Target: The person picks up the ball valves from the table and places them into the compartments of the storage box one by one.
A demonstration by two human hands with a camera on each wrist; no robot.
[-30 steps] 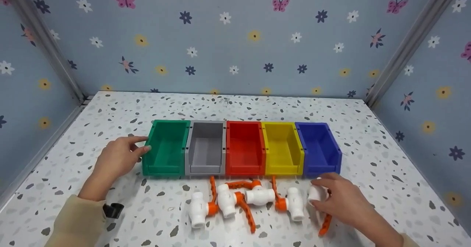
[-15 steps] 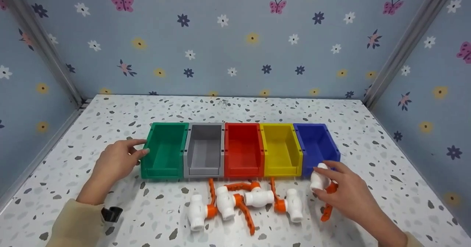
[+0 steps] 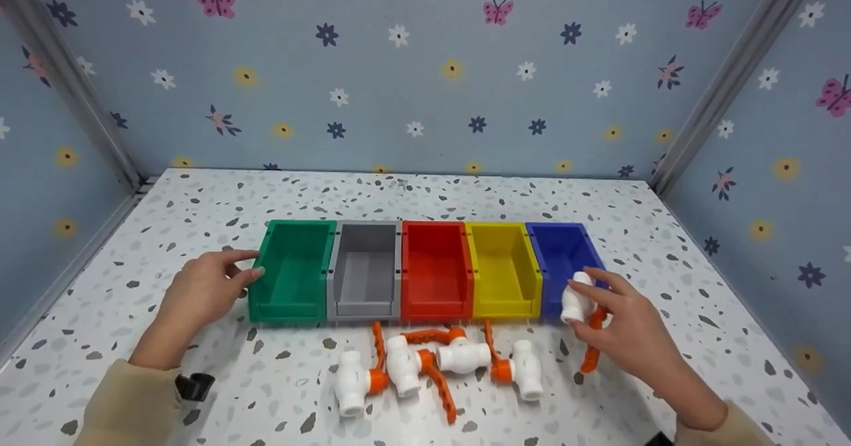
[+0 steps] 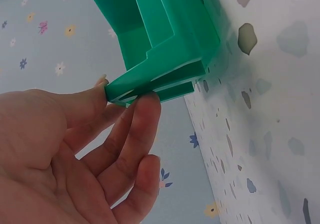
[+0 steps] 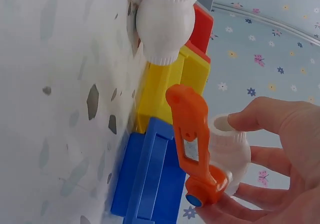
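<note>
My left hand [image 3: 199,293] pinches the left rim of the green bin [image 3: 292,273]; in the left wrist view the thumb and fingertips [image 4: 148,104] meet the wall of the green bin [image 4: 185,54]. My right hand [image 3: 631,326] holds a white valve [image 3: 577,300] with an orange handle [image 3: 590,353] above the front of the blue bin [image 3: 562,253]. Seen from the right wrist, the valve's white body [image 5: 231,156] lies between thumb and fingers of the right hand [image 5: 290,159], its orange handle [image 5: 190,129] pointing away from the palm.
Grey [image 3: 365,273], red [image 3: 435,273] and yellow [image 3: 503,273] bins stand between the green and blue ones, side by side. Several white valves with orange handles, one at the left end [image 3: 351,383] and one at the right [image 3: 527,371], lie before them on the speckled table [image 3: 266,406].
My right hand has lifted the valve off the table and carried it forward to the blue bin's front. My left hand keeps its place on the green bin; the head view has shifted slightly.
</note>
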